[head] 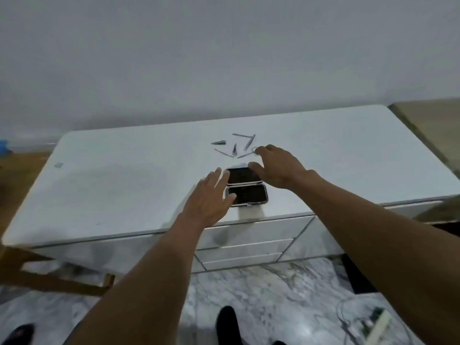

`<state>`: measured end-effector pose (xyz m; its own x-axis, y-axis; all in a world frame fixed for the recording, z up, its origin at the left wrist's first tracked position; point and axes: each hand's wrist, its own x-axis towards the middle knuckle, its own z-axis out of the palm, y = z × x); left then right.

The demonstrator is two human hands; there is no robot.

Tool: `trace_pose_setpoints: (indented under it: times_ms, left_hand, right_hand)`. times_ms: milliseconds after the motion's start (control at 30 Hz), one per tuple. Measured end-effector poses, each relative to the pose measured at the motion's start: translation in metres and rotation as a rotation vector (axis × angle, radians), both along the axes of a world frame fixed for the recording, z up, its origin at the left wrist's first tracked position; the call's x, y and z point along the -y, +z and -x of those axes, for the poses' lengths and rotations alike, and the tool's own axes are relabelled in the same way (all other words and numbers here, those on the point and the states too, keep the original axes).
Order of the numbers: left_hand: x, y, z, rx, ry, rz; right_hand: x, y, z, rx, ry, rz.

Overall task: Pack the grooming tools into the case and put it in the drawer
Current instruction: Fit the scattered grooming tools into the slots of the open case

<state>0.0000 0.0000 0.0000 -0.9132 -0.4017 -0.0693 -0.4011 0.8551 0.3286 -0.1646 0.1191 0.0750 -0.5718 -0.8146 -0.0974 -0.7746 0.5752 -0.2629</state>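
A black case [249, 192] with a metal rim lies spread open in two halves on the white dresser top [124, 185], near the front edge. Several small metal grooming tools [235, 146] are scattered just behind it. My left hand [210, 199] rests at the case's left side, fingers spread, thumb on the near half. My right hand [276, 168] hovers over the case's far right corner, fingers apart, holding nothing. A ringed tool [254, 150] lies by its fingertips.
Drawers [249, 247] with white fronts sit shut below the dresser top. A wooden piece [433, 125] adjoins on the right, and a wooden frame [57, 280] stands at the lower left. Cables and a power strip [373, 322] lie on the marble floor.
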Motion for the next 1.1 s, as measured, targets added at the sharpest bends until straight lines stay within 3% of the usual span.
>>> trace_pose_setpoints:
  times_ms: [767,1000,1100]
  left_hand:
    - [0.022,-0.052,0.003,-0.187,0.041,0.071]
    - [0.021,-0.053,0.002,-0.198,0.036,0.079]
    - [0.021,-0.052,0.002,-0.188,0.034,0.065]
  right_hand:
    - [0.134,-0.063,0.045,0.057,-0.005,-0.097]
    - [0.095,-0.047,0.041,0.194,-0.122,0.065]
    - [0.061,-0.038,0.03,0.166,-0.081,0.056]
